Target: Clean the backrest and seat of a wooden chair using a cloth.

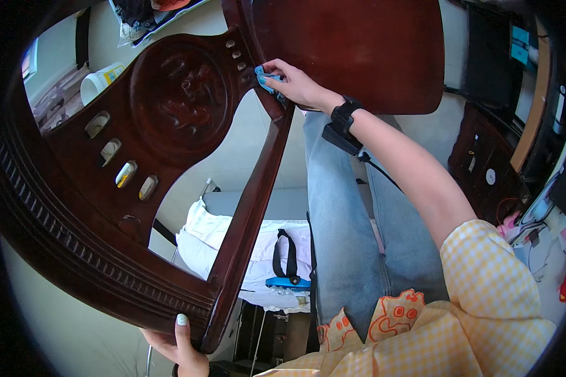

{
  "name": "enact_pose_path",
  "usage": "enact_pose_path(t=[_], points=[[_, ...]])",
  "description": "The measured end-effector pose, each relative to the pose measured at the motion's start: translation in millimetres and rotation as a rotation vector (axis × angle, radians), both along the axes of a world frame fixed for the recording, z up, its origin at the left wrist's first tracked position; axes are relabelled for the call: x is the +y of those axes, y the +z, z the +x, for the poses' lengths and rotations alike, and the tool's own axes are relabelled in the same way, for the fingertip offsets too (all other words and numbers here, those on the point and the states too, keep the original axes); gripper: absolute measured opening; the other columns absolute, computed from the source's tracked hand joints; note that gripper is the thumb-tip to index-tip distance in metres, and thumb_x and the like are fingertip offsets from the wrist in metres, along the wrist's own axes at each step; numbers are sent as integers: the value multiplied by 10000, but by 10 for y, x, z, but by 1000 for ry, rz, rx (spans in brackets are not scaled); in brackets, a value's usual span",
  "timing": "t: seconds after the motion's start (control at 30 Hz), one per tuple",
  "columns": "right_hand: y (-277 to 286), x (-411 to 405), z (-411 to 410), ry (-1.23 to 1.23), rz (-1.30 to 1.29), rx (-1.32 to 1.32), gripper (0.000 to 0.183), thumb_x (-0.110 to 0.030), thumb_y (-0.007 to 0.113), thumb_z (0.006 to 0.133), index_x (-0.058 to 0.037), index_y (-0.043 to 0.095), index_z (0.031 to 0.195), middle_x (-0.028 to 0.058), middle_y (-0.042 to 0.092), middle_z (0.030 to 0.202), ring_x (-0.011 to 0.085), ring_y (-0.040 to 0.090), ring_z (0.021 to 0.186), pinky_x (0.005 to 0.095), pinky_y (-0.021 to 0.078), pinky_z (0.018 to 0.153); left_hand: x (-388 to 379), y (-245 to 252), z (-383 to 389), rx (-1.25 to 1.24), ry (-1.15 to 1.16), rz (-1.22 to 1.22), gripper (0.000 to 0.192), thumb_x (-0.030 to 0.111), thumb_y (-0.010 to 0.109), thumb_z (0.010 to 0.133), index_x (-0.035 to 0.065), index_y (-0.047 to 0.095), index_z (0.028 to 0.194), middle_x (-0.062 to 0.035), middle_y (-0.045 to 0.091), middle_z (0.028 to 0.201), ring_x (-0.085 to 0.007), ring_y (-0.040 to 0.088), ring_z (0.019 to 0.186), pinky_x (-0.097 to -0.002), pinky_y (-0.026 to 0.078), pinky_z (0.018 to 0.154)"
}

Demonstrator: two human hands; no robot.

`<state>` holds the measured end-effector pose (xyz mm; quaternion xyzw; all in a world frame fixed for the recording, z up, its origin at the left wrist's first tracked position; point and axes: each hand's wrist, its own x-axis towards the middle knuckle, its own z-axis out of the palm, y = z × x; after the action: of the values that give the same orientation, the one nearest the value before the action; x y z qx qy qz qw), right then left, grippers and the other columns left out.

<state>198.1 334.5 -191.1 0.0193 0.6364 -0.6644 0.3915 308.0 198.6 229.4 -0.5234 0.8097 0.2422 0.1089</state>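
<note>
A dark carved wooden chair back [184, 94] with a round relief and oval cutouts fills the left of the view, joined to a glossy wooden seat [368, 52] at the top. My right hand [295, 85] pinches a crumpled blue cloth [266, 81] against the low end of the chair back, close to the seat. At the bottom left, my left hand [184, 346] grips the corner of the chair's curved top rail [122, 278], thumb on its face and the other fingers partly hidden under it. A black device with a cable is strapped to my right wrist.
Below the chair frame, a blue item with a black strap [288, 282] lies on white fabric [207, 235]. A white bucket [94, 87] lies tipped at the upper left. Dark wooden furniture [486, 160] stands at right, with assorted small items beside it.
</note>
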Motion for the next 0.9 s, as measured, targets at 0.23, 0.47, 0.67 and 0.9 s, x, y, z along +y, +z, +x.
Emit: enact_pose_path(t=[0.23,0.47,0.67,0.9], points=[[206,73,1,151,138,159,453,-256,543,777,-62,383,1154,140,560,957,271,544,869,350,417,764,-81,-19,92,73,4,10,582,48,502,735,-1,246,1256,-149,383,1181,-237,410,1064,-338,332,914],[276,44,-70,192,372,316,475,-287,585,709,-39,410,1075,160,579,872,319,557,815,382,438,712,-136,-28,128,133,-45,117,580,65,515,719,0,265,1238,-159,397,1160,-251,422,1052,-358,322,926],[343,-78,-89,267,496,444,491,-305,602,699,19,420,1020,157,581,766,306,573,746,373,453,661,-109,24,135,165,11,95,598,65,511,718,0,247,1251,-161,380,1175,-258,410,1061,-364,323,924],[374,-223,-60,257,693,520,537,-342,638,685,41,420,992,169,563,661,309,570,663,367,453,603,-102,-13,115,159,34,120,605,63,509,722,13,240,1261,-162,374,1181,-258,410,1060,-366,340,911]])
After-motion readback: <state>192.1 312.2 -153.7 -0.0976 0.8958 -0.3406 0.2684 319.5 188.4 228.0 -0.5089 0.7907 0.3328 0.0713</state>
